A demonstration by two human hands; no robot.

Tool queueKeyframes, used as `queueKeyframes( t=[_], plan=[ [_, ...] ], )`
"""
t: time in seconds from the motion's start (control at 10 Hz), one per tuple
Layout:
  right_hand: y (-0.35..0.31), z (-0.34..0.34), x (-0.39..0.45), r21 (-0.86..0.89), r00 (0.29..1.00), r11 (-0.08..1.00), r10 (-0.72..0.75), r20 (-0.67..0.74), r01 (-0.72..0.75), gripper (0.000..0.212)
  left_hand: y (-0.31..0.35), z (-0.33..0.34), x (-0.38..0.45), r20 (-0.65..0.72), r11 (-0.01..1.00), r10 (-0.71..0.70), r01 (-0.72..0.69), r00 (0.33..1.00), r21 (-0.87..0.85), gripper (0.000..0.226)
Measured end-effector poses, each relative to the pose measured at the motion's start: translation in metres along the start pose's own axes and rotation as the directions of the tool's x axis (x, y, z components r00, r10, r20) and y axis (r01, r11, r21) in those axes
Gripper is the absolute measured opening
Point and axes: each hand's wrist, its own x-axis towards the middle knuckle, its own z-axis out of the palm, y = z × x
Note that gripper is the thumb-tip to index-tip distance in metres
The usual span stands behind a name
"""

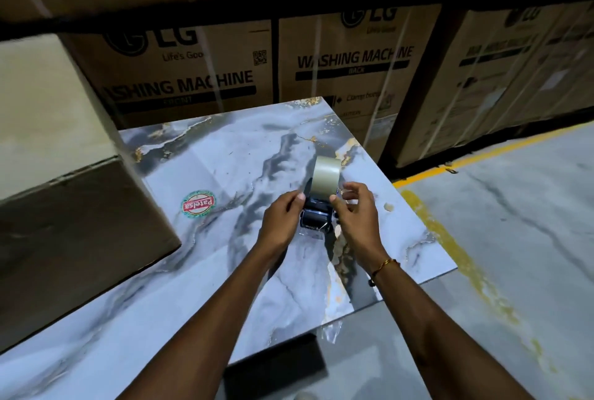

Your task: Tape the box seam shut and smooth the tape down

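**Trainee:** What is the grip state right now?

**Instructor:** Both hands are on the tape dispenser [316, 215]. The left hand [283, 218] is closed against its left flank, thumb at the frame just below the tape roll [326, 179]. The right hand [355, 211] pinches the right flank with thumb and forefinger; its remaining fingers are spread and touch nothing. The dispenser looks lifted just clear of the marble tabletop [225, 168], though contact underneath cannot be confirmed.

**Trainee:** And the box?

**Instructor:** The box [64, 181] sits well to the left of the grip and beyond it, resting on the same tabletop. Its seam is not visible from here, so no tape can be judged applied yet.

**Trainee:** What is the step in hand, then?

**Instructor:** By my reading, preparing the tape's free end. A clear tab [313, 234] appears to hang at the near edge of the dispenser, below both thumbs (it is faint against the marble, so treat that as probable).

**Trainee:** How do I do it well?

**Instructor:** Procedure:
1. Steady the frame with the left hand; do not squeeze the roll, or it will not turn.
2. With the right thumb and forefinger, draw the tab toward you, past the toothed edge, keeping it flat and untwisted.
3. Keep fingertips clear of the teeth and off the adhesive face.
4. Shift one hand to the handle before carrying the dispenser leftward to the box.
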Motion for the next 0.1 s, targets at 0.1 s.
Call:
queueKeyframes(
  t=[0.1],
  plan=[
    [-0.0136, -0.0005, -0.0152, 0.013, 0.996, 0.997, 0.073, -0.055, -0.072, 0.007, 0.0134, -0.0229, -0.0072, -0.039, 0.989, -0.084, 0.088, 0.996, 0.115, 0.024]
  ],
)
